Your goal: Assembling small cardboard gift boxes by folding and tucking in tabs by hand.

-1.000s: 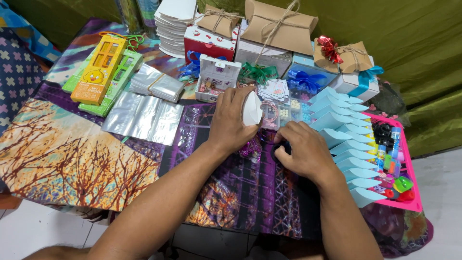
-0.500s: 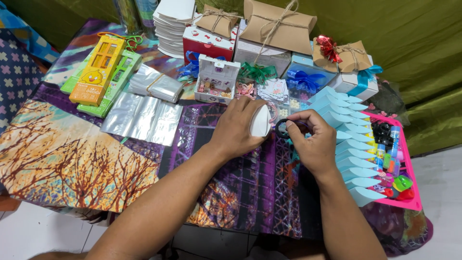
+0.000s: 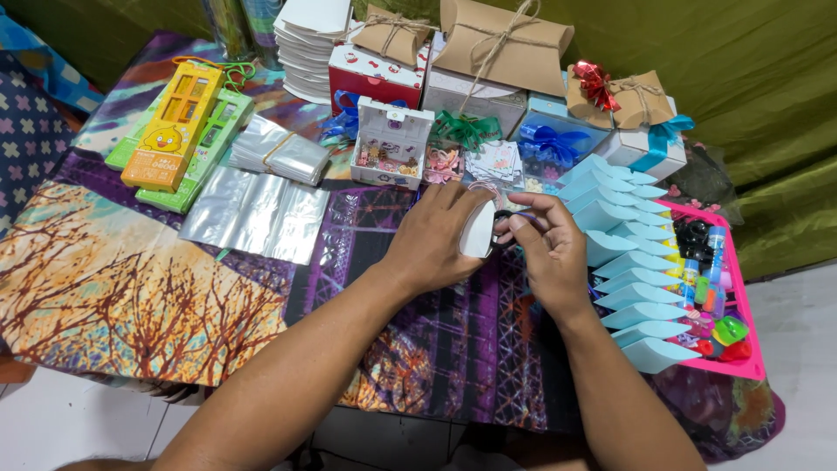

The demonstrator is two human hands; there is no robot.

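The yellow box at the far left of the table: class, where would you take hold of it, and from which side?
Grip the yellow box across its two long edges, coming from above. It lies flat on green packs, long and narrow, so fingers span its width; its ends are harder to pinch.

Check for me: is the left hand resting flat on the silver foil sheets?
No, the left hand holds a small white box right of the silver foil sheets.
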